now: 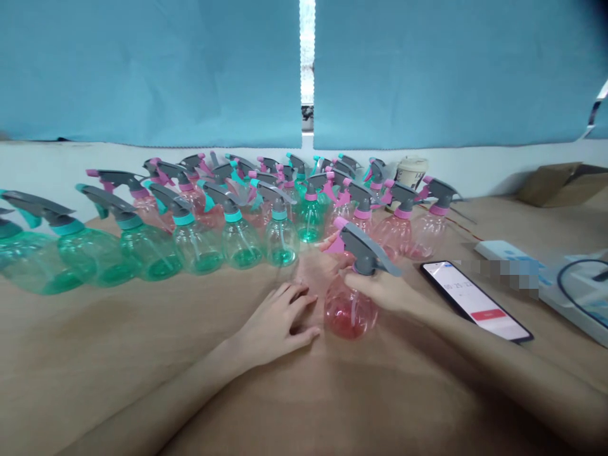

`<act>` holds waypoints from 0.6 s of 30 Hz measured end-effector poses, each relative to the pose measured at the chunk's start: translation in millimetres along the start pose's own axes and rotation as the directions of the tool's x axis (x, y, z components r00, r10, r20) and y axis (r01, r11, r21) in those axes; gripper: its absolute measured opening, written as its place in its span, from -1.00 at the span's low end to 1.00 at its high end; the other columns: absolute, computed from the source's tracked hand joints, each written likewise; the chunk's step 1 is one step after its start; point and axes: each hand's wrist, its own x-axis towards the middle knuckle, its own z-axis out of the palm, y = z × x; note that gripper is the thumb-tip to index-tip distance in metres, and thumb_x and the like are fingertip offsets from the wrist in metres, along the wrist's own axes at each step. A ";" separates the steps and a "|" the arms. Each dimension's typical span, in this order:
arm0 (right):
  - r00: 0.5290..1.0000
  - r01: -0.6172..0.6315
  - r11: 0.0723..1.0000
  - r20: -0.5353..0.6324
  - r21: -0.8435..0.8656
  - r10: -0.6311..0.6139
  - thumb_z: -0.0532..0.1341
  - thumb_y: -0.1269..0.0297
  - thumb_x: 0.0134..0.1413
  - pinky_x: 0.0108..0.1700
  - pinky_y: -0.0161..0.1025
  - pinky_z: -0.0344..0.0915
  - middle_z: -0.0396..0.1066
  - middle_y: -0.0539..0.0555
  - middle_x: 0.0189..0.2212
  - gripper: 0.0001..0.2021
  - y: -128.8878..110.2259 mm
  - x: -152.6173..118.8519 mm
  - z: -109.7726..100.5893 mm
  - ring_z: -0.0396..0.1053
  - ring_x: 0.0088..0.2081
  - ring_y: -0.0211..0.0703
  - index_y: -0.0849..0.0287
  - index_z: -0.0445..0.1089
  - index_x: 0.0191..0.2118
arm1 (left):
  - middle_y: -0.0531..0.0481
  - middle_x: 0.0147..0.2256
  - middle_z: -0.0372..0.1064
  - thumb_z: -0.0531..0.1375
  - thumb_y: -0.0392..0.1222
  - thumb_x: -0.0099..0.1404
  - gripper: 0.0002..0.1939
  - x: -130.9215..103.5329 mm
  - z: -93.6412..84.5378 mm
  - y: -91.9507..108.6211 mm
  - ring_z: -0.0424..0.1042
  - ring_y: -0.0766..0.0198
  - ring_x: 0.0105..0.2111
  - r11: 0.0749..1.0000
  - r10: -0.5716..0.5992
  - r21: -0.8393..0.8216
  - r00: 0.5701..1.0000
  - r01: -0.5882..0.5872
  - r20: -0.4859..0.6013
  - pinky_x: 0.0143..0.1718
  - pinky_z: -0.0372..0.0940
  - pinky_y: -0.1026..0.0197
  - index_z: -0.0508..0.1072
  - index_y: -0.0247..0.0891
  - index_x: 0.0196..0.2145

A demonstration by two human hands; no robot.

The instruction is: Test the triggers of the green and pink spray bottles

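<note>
Pink spray bottle (349,297) upright on table (142,354), front centre, apart from rows. Right hand (384,290) fingers clasp its neck under grey trigger head. Left hand (275,323) flat on table beside base, fingers loose, holding nothing. Behind: green bottles (190,244) left, pink bottles (403,221) right, all capped. Phone (475,301) near right.

My right hand (380,288) grips a spray bottle (349,304) on the table (142,354); my left hand (278,323) lies just left, bottle rows (228,215) behind, phone (475,301) right.
</note>
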 end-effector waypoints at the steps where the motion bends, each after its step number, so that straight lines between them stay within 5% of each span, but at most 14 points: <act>1: 1.000 0.003 0.999 0.019 0.045 -0.004 0.08 0.40 -0.19 -0.33 -0.26 0.31 0.40 -0.08 -0.42 -0.66 0.2 0.8 0.3 0.39 -0.42 -0.20 0.01 0.25 -0.18 | -0.17 0.05 0.13 0.08 0.03 0.24 -0.53 0.0 0.0 0.0 0.07 0.02 0.07 1.000 0.001 0.000 1.000 -0.001 0.000 0.04 0.06 0.01 0.24 -0.26 0.04; 6: 0.997 0.058 0.978 0.039 0.200 -0.067 0.07 0.48 -0.20 -0.23 -0.27 0.31 0.37 -0.05 -0.22 -0.67 2.7 4.2 1.6 0.38 -0.36 -0.27 0.06 0.18 -0.22 | -0.17 0.05 0.13 0.09 0.01 0.24 -0.53 0.2 -0.5 1.3 0.07 0.04 0.07 1.000 -0.002 0.005 1.000 0.002 0.006 0.04 0.06 0.04 0.24 -0.28 0.03; 14: 0.997 0.069 0.981 0.030 0.182 -0.076 0.08 0.48 -0.21 -0.23 -0.27 0.31 0.36 -0.06 -0.31 -0.76 2.6 3.9 1.0 0.38 -0.33 -0.25 0.07 0.24 -0.32 | -0.17 0.05 0.13 0.07 0.02 0.25 -0.53 0.6 0.4 0.3 0.05 0.04 0.08 1.000 0.005 0.003 1.000 -0.005 0.009 0.06 0.04 0.01 0.23 -0.26 0.05; 18: 0.999 0.026 1.000 -0.025 0.004 -0.026 0.08 0.39 -0.17 -0.31 -0.26 0.32 0.35 -0.06 -0.48 -0.91 6.9 1.8 3.2 0.36 -0.43 -0.23 0.08 0.28 -0.47 | -0.17 0.04 0.13 0.07 0.02 0.25 -0.53 0.2 0.5 1.0 0.08 0.04 0.07 1.000 -0.001 -0.001 1.000 0.001 0.015 0.05 0.06 0.01 0.24 -0.26 0.04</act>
